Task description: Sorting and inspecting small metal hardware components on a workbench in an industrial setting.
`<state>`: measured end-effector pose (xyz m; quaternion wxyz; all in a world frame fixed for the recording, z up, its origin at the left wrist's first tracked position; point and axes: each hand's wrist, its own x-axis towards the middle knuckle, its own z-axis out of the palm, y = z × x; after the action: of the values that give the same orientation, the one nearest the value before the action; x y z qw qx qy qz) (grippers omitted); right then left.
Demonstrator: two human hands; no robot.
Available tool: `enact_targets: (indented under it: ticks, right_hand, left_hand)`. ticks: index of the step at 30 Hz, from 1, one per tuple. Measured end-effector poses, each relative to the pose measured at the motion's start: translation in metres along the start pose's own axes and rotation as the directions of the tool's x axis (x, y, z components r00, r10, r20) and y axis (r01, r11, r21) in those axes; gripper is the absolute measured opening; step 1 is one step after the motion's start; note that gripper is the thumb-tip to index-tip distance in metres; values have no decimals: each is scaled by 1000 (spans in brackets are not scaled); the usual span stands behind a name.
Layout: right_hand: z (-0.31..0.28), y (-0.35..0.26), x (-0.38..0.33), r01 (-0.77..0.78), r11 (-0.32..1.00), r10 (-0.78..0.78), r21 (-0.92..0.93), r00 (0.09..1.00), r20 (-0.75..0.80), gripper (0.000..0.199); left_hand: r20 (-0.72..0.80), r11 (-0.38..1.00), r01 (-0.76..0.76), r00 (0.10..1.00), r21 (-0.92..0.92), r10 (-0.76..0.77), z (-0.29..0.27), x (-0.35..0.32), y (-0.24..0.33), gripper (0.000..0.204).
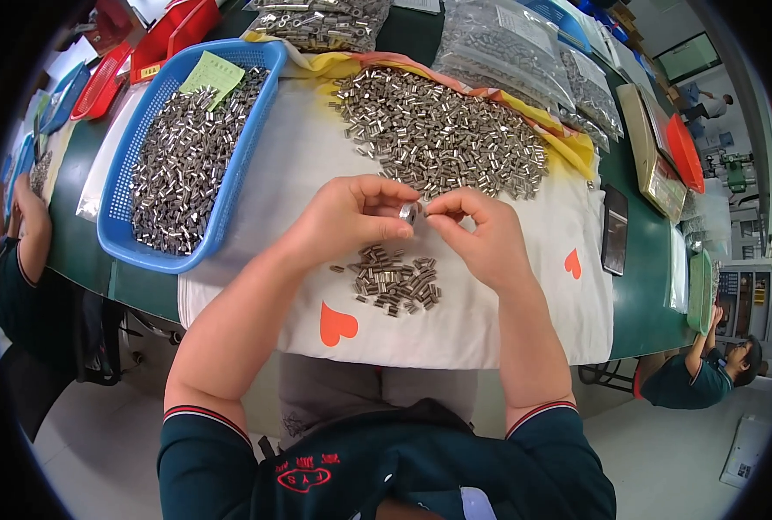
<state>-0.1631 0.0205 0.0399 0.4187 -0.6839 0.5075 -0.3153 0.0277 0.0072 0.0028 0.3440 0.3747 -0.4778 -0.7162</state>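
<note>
My left hand (355, 213) is closed around a small round silver metal ring (409, 212), held between thumb and fingers above the white cloth. Close to its right side, my right hand (475, 227) has thumb and forefinger pinched together at the ring; whatever lies between those fingertips is too small to make out. Below both hands rests a small pile of short metal cylinders (394, 279). Beyond them spreads a much larger heap of similar cylinders (442, 130).
A blue perforated basket (108, 208) full of metal pieces, with a green slip on top, stands at left. Clear bags of parts (507, 48) lie along the back. A black phone (614, 230) is on the green table (633, 325) at right. Other people sit at both sides.
</note>
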Motion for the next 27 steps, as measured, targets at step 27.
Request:
enact_targets:
  ticks: [27]
  right_hand:
    - [-10, 16, 8, 7, 984, -36, -180, 986, -162, 10]
  left_hand:
    - [88, 945, -86, 994, 317, 62, 8, -7, 7, 35]
